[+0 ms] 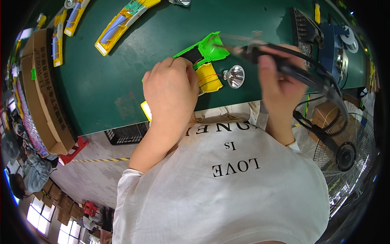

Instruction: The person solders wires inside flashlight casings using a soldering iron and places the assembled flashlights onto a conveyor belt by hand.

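Desk, green-topped, carrying:

Casing half, green, open side showing; lies toward the middle, its near end under the left hand.
Casing half, yellow, directly below the green one, thin wires leading to a silvery reflector on its right.
Left hand: fingers bent and drawn together over the casing halves; fingertips hidden, so cannot tell what they pinch.
Right hand: closed around a black corded tool, motion-blurred, raised right of the green half.
Yellow casing strip, with blue cell, upper left.
Cardboard box, left edge.
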`<act>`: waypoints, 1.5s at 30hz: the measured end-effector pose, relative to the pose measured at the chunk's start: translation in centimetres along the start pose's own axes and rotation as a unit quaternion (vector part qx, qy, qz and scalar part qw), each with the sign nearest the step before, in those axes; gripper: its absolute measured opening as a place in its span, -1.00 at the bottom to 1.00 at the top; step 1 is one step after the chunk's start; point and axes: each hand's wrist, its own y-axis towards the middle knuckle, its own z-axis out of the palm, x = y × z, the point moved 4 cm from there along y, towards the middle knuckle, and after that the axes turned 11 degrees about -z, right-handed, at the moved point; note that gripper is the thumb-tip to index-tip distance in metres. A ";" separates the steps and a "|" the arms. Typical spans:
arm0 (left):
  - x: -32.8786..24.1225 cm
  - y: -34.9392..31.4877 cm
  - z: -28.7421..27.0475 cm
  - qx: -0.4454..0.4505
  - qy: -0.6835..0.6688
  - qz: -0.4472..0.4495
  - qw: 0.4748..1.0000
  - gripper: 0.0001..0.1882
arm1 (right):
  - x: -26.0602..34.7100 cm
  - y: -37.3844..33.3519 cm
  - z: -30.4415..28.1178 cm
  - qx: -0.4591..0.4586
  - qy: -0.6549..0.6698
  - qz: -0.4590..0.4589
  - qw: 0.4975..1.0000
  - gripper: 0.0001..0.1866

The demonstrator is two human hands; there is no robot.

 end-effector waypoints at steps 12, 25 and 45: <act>-0.5 0.1 -0.2 -0.006 0.015 0.010 1.000 -0.96 | -1.1 2.0 -6.0 -0.253 -0.086 -0.077 0.961 -0.80; -0.2 0.0 -0.3 -0.012 0.023 0.011 1.000 -0.97 | -1.6 1.8 -5.3 -0.238 -0.078 -0.020 0.968 -0.80; -0.5 0.1 -0.2 -0.009 0.014 0.005 1.000 -0.98 | -1.7 2.0 -6.0 -0.245 -0.071 0.000 0.967 -0.80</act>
